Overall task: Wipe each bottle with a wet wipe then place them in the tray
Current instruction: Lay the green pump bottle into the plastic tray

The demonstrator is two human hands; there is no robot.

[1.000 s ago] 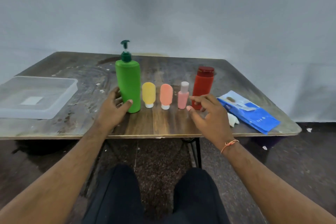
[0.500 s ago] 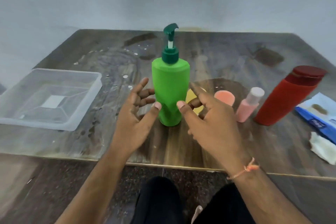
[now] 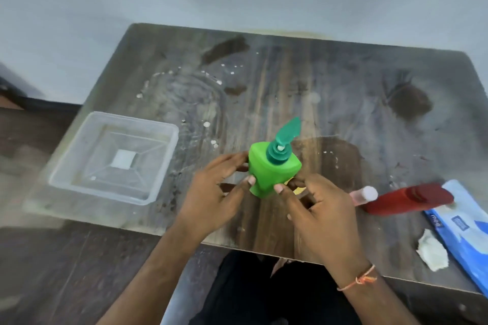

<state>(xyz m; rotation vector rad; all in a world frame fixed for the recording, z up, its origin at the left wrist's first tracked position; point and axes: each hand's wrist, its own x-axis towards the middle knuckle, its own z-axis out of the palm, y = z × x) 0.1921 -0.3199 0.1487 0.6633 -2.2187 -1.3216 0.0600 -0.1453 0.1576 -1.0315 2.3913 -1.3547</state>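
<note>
- Since I'm going left to right, first up is the clear plastic tray on the table's left side, nothing in it that I can see.
- Next my left hand, thumb and fingers curled onto the left side of the green pump bottle.
- That bottle stands upright mid-table between both hands. Looks like rigid, smooth plastic, probably a bit slick and top-heavy, so I'd hold the body, not the pump.
- My right hand pinches the bottle's right side, thumb in front.
- Further right: a pink bottle, a red bottle, then a crumpled wipe near the blue wipes pack. No wipe in either hand yet.
</note>
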